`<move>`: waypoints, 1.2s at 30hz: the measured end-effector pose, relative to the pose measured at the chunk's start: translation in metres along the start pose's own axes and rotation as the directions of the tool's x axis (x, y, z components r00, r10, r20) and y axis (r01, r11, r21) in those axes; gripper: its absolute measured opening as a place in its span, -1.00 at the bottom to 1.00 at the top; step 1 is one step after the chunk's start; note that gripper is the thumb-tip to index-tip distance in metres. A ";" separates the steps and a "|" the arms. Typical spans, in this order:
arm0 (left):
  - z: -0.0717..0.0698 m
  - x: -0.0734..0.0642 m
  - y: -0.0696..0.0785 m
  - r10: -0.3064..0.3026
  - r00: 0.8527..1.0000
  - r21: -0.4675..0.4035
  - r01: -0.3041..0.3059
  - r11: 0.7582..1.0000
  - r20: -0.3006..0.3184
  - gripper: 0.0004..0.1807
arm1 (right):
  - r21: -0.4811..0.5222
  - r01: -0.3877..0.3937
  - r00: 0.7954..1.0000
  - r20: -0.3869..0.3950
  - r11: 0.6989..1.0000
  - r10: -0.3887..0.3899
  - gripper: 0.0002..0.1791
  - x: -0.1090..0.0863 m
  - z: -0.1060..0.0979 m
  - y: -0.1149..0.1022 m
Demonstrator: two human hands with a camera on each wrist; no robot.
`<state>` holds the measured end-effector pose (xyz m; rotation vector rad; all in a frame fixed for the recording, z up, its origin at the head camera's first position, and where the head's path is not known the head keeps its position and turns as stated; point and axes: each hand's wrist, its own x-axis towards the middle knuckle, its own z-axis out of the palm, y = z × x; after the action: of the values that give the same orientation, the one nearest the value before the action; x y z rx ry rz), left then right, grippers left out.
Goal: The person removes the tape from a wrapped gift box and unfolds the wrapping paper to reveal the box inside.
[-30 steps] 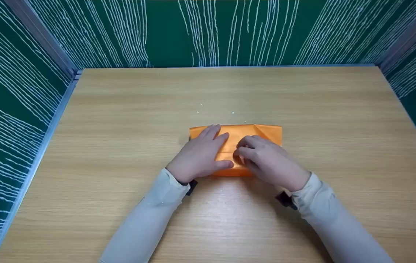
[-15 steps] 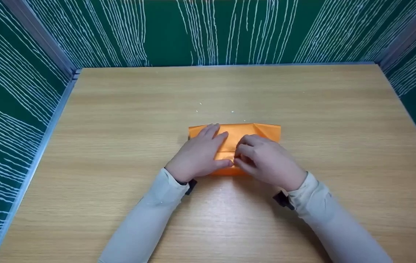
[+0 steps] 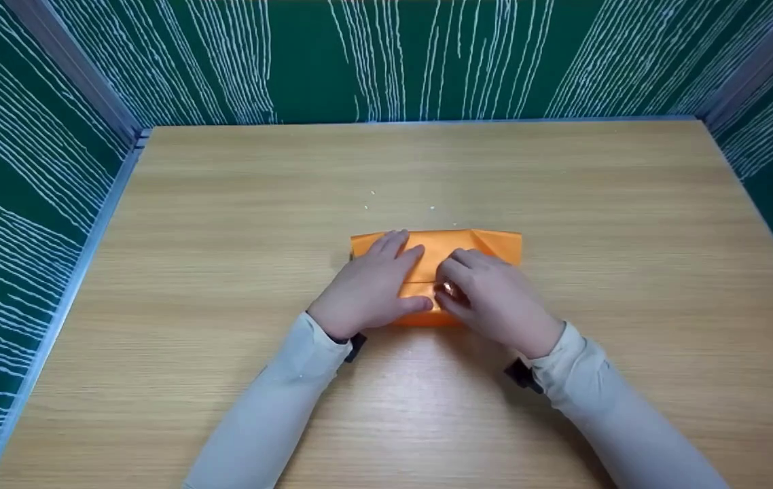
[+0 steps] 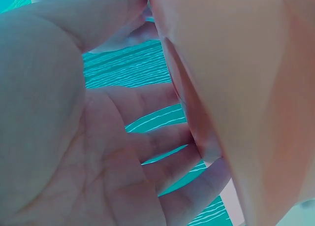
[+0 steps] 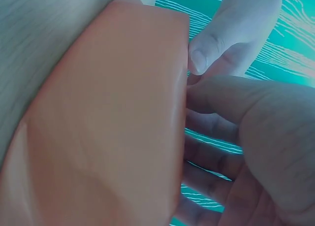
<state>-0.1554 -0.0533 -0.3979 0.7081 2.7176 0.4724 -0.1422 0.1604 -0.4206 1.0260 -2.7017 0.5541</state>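
Observation:
A flat package in orange paper [image 3: 437,257] lies in front of me, a crease running across its top. My left hand [image 3: 369,288] rests on its left half, fingers spread, thumb pointing right along the near part. At the middle of the package my right hand [image 3: 495,299] touches the paper, thumb and fingers bent. A coppery glint shows between that thumb and index finger; what makes it is unclear. In the right wrist view the right thumb [image 5: 216,100] meets the package's edge [image 5: 183,103] below the left thumb [image 5: 202,58]. The right fingertips are mostly hidden.
The package lies on a wood-grain table [image 3: 257,204]. Several tiny white specks lie beyond it. Green walls [image 3: 312,61] with wavy white lines stand along the back and both sides. Dark wrist straps show at both light-coloured sleeves [image 3: 271,401].
My right hand has shifted slightly left and turned a little, with a gap now showing between thumb and index finger. The left hand has kept its place on the package.

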 end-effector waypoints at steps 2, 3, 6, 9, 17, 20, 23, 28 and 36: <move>0.000 0.000 0.000 0.007 1.000 0.002 -0.007 1.000 -0.007 -0.12 | -0.003 -0.008 1.000 -0.009 1.000 0.008 -0.89 0.000 0.001 0.000; 0.000 0.000 0.000 0.008 1.000 0.009 -0.008 1.000 -0.008 -0.11 | -0.006 -0.011 1.000 -0.009 1.000 0.010 -0.88 0.000 0.001 0.000; 0.001 0.000 0.000 0.005 1.000 0.021 -0.005 1.000 -0.005 -0.10 | -0.019 -0.019 1.000 -0.005 1.000 0.018 -0.87 0.000 0.001 -0.001; 0.001 0.000 -0.001 -0.005 1.000 0.012 0.005 1.000 -0.002 -0.10 | -0.027 -0.019 1.000 0.008 0.999 0.019 -0.86 0.000 0.001 -0.001; 0.004 0.000 -0.003 -0.012 1.000 -0.002 0.013 1.000 0.005 -0.10 | -0.059 -0.010 1.000 0.026 0.998 0.012 -0.86 0.001 0.000 -0.004; 0.004 0.001 -0.003 -0.014 1.000 -0.002 0.014 1.000 0.006 -0.10 | -0.056 -0.016 0.999 0.029 0.998 0.018 -0.88 0.001 0.000 -0.003; 0.004 0.001 -0.002 -0.012 1.000 -0.002 0.012 1.000 0.006 -0.10 | -0.043 -0.024 0.999 0.031 0.999 0.025 -0.90 0.000 -0.002 -0.002; 0.002 0.002 -0.002 0.001 1.000 -0.001 -0.001 1.000 0.002 -0.11 | -0.016 0.006 1.000 0.009 1.000 -0.005 -0.94 0.000 -0.003 0.001; 0.003 0.002 -0.002 0.011 1.000 -0.006 -0.011 1.000 0.000 -0.11 | 0.012 0.060 0.998 -0.014 0.998 -0.060 -0.96 -0.002 -0.003 0.008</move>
<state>-0.1570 -0.0537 -0.4018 0.7221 2.7125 0.4824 -0.1460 0.1677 -0.4207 1.0986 -2.6488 0.5661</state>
